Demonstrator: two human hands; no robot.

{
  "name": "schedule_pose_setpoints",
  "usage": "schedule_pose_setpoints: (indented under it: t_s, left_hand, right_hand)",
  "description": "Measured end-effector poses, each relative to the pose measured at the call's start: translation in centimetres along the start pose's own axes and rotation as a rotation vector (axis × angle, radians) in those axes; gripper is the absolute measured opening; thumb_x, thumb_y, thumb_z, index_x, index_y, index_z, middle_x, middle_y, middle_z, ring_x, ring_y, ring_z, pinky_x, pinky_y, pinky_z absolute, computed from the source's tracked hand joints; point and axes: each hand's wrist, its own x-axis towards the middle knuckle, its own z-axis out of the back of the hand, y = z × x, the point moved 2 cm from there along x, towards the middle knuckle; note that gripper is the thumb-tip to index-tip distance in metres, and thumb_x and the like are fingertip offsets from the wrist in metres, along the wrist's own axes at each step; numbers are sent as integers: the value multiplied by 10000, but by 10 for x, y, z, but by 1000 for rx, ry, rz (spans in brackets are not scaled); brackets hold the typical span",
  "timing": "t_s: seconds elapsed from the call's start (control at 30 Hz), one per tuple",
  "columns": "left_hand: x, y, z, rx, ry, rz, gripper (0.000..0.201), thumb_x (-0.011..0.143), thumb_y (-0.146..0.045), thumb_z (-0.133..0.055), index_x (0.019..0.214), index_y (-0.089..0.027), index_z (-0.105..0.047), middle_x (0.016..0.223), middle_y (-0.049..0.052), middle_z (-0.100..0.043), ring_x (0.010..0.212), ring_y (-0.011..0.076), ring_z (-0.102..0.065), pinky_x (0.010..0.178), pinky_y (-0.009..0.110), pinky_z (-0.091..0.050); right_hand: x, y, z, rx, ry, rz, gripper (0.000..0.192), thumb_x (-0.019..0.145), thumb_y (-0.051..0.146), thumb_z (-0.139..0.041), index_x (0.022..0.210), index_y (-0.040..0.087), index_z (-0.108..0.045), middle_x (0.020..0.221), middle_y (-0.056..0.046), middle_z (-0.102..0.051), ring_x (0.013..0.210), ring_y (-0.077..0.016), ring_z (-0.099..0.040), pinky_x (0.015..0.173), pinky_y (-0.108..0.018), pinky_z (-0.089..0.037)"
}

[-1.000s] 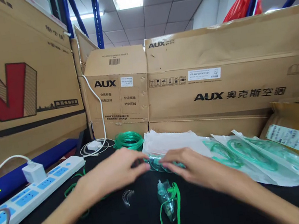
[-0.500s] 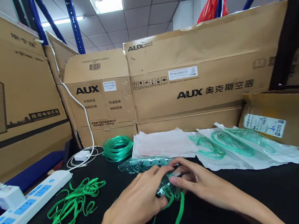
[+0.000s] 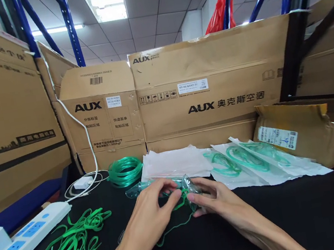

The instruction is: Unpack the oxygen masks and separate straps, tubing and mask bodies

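A clear, green-tinted oxygen mask (image 3: 189, 184) is held tilted above the black table, with my right hand (image 3: 214, 197) closed around its right side. My left hand (image 3: 151, 212) pinches a green elastic strap (image 3: 183, 198) at the mask's left edge, thumb against fingers. One thin length of the strap hangs down and curls to the left over the cloth. Behind my left hand lies a row of similar clear masks (image 3: 132, 191), partly covered by my fingers. Whether the strap is threaded through the mask cannot be seen.
Tangled green straps (image 3: 85, 222) lie left, beside a white power strip (image 3: 33, 230). Coiled green tubing (image 3: 125, 171), a stack of white pouches (image 3: 173, 164) and pouches holding tubing (image 3: 246, 159) line the back. Cardboard boxes (image 3: 167, 129) wall the rear; another carton (image 3: 301, 129) stands right.
The view has swung slightly right. My hands have drawn apart, and the mask now stands tilted in my right hand. The strap that hung toward me in front now trails left.
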Motion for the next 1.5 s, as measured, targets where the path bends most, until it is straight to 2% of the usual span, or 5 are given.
schedule_pose_setpoints:
  t_s: [0.63, 1.0, 1.17, 1.3, 1.5]
  left_hand:
    - [0, -1, 3, -136, 195, 60, 330, 933, -528, -571, 892, -214, -665, 765, -24, -579, 723, 162, -497, 652, 241, -372]
    - [0, -6, 3, 2, 117, 64, 225, 936, -401, -550, 837, -239, -671, 740, -19, -614, 702, 168, -556, 632, 243, -384]
    - [4, 13, 25, 127, -84, 161, 195, 926, -358, -537, 827, -222, -635, 760, -23, -625, 705, 169, -546, 650, 262, -370]
    - [2, 16, 36, 126, -28, 163, 256, 950, -432, -522, 851, -233, -648, 778, -21, -615, 736, 184, -549, 676, 275, -385]
    - [-1, -2, 21, 156, -70, 13, 200, 944, -401, -605, 1083, -275, -673, 1016, 0, -660, 848, 199, -593, 790, 299, -438]
  right_hand:
    - [-6, 17, -2, -38, 22, -4, 621, 685, 468, -881, 1195, 225, -620, 1076, -49, -668, 943, -211, -671, 871, -352, -508]
    - [-12, 31, 4, -165, 14, 64, 594, 730, 492, -832, 1220, 216, -641, 1256, -113, -649, 1192, -293, -606, 1036, -459, -465]
    - [-15, 38, 22, -159, -138, 69, 618, 724, 538, -826, 1228, 230, -643, 1274, -135, -660, 1229, -340, -603, 1074, -548, -439]
    - [-20, 45, 36, -192, -252, 45, 698, 691, 568, -845, 1270, 241, -632, 1417, -153, -576, 1375, -362, -478, 1126, -563, -389]
    - [-16, 38, 20, -213, -117, 13, 647, 689, 537, -849, 1225, 231, -653, 1308, -135, -636, 1228, -333, -612, 1035, -473, -483]
